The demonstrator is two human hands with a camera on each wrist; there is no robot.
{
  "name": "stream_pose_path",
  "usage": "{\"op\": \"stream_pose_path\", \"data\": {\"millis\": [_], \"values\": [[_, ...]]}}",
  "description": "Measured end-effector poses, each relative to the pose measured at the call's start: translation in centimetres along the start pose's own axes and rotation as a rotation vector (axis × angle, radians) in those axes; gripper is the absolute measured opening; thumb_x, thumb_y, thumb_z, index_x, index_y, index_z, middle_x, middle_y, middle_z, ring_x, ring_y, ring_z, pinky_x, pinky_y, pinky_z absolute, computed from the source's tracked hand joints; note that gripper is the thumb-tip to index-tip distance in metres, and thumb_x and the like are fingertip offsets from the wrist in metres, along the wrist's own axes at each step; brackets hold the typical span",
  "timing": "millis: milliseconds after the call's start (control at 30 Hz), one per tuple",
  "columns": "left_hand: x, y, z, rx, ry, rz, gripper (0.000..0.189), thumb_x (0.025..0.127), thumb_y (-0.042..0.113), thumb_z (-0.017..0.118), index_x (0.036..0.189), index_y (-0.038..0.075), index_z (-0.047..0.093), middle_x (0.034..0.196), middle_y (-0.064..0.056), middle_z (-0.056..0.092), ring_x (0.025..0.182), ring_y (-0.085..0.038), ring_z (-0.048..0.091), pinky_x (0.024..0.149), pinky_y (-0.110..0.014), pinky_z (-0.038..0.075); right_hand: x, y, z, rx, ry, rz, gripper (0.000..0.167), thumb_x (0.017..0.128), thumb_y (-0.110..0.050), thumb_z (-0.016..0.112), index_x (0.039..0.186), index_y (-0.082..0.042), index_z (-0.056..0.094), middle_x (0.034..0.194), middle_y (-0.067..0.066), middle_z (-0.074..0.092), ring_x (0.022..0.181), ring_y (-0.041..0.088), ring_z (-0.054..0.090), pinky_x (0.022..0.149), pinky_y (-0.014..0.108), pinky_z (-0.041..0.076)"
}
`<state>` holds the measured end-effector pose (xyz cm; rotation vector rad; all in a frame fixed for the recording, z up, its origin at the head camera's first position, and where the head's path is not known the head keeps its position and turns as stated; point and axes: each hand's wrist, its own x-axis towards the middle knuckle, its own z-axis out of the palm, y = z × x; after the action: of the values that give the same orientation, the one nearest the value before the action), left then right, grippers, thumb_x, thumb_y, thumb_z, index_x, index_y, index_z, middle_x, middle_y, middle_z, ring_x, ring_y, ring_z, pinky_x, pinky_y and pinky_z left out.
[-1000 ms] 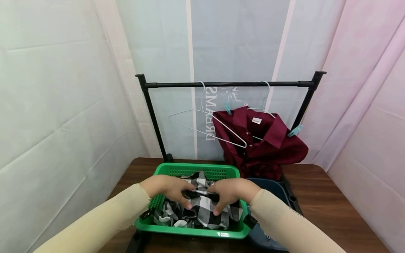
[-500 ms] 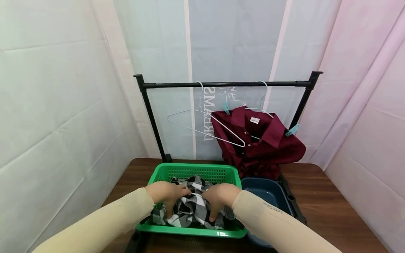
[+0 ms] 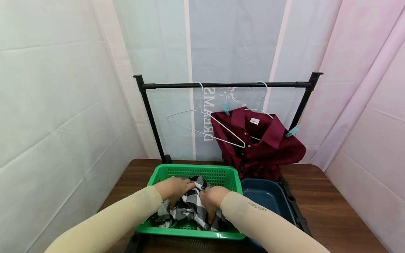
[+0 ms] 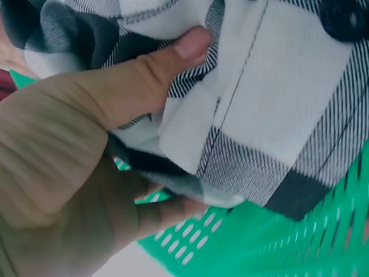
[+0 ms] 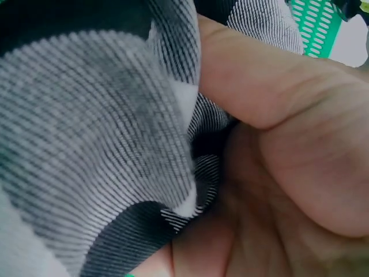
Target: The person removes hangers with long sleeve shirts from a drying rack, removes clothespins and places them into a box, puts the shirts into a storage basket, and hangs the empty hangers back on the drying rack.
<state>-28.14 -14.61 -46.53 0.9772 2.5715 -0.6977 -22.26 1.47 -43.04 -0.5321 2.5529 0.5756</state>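
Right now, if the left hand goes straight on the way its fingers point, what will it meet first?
Most likely the checked shirt, which the left hand holds. Beyond that cloth, perhaps the wall of the green basket, but the depth is unclear.

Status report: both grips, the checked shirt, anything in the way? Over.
Left grip pinching checked shirt. Right grip holding it too. Shirt bunched inside green basket. No obstruction visible; blue tub beside basket.
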Motion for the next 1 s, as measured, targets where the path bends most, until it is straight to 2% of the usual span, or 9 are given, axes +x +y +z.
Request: {"op": "stream_pose_path", "data": {"millis": [200,367,467,600,667,767,833,900,1000], "values": [[0.3,1.1,0.9,0.197,0.040,-0.044,0.109,0.063,0.059,0.094,0.150,0.030,0.032,0.144,0.003,0.045,0.117,-0.021,0.059,0.086,-0.033,0.057,0.3,-1.4,0.1,-0.042,0.030,0.061,0.109,0.066,-0.066,0.089,0.155,-0.028,0.038,0.149,0.001,0.046,0.113,0.017,0.060,0.088,0.032,0.056],[0.4,1.1,0.6,0.212,0.038,-0.059,0.113,0.064,0.057,0.094,0.153,0.030,0.031,0.149,0.004,0.042,0.120,-0.020,0.058,0.087,-0.033,0.057,0.8,-0.6,-0.2,0.018,0.029,0.049,0.113,0.064,-0.065,0.090,0.157,-0.029,0.036,0.153,0.002,0.045,0.120,0.018,0.059,0.092,0.034,0.055],[0.1,0.8,-0.1,0.108,0.011,-0.056,0.108,0.065,0.052,0.096,0.150,0.029,0.034,0.150,0.004,0.042,0.126,-0.022,0.055,0.092,-0.035,0.056,0.5,0.4,-0.8,0.083,0.006,0.008,0.103,0.069,-0.063,0.089,0.154,-0.031,0.041,0.153,0.000,0.049,0.130,0.019,0.056,0.098,0.038,0.053],[-1.4,0.3,-1.5,-0.126,-0.032,-0.091,0.099,0.071,0.037,0.096,0.151,0.031,0.038,0.156,0.001,0.041,0.138,-0.027,0.048,0.098,-0.042,0.054,-1.3,1.1,-2.1,0.203,0.014,0.002,0.100,0.072,-0.057,0.089,0.156,-0.033,0.039,0.157,0.002,0.046,0.136,0.022,0.053,0.102,0.043,0.051],[-2.8,0.1,-2.5,-0.227,-0.018,-0.138,0.093,0.075,0.030,0.094,0.152,0.031,0.041,0.157,-0.001,0.042,0.139,-0.030,0.048,0.095,-0.044,0.055,-2.5,1.0,-2.8,0.227,0.071,0.037,0.103,0.072,-0.056,0.089,0.158,-0.032,0.037,0.158,0.005,0.044,0.127,0.024,0.059,0.096,0.042,0.054],[-5.1,0.0,-4.0,-0.336,0.055,-0.215,0.080,0.082,0.026,0.089,0.151,0.029,0.048,0.155,-0.008,0.047,0.132,-0.035,0.054,0.087,-0.046,0.056,-4.3,0.5,-3.7,0.239,0.191,0.110,0.101,0.073,-0.056,0.089,0.157,-0.029,0.040,0.152,0.011,0.048,0.092,0.024,0.069,0.074,0.041,0.058],[-6.3,0.1,-4.8,-0.400,0.091,-0.245,0.073,0.086,0.029,0.085,0.150,0.026,0.050,0.152,-0.013,0.048,0.119,-0.035,0.062,0.078,-0.044,0.056,-5.2,0.2,-4.2,0.242,0.260,0.147,0.094,0.074,-0.055,0.089,0.153,-0.026,0.047,0.143,0.014,0.054,0.074,0.024,0.065,0.063,0.039,0.057],[-7.0,0.2,-5.4,-0.474,0.088,-0.247,0.069,0.090,0.035,0.081,0.151,0.027,0.050,0.152,-0.018,0.047,0.112,-0.035,0.064,0.077,-0.044,0.056,-5.6,0.2,-4.4,0.271,0.288,0.154,0.087,0.075,-0.052,0.089,0.149,-0.024,0.053,0.135,0.015,0.059,0.071,0.023,0.064,0.060,0.040,0.056],[-6.7,0.4,-5.5,-0.583,0.028,-0.213,0.066,0.093,0.043,0.075,0.152,0.031,0.049,0.155,-0.016,0.044,0.122,-0.032,0.060,0.086,-0.046,0.053,-5.4,0.3,-4.1,0.333,0.259,0.100,0.070,0.076,-0.043,0.092,0.136,-0.022,0.063,0.119,0.009,0.067,0.085,0.022,0.066,0.070,0.039,0.058]]}}
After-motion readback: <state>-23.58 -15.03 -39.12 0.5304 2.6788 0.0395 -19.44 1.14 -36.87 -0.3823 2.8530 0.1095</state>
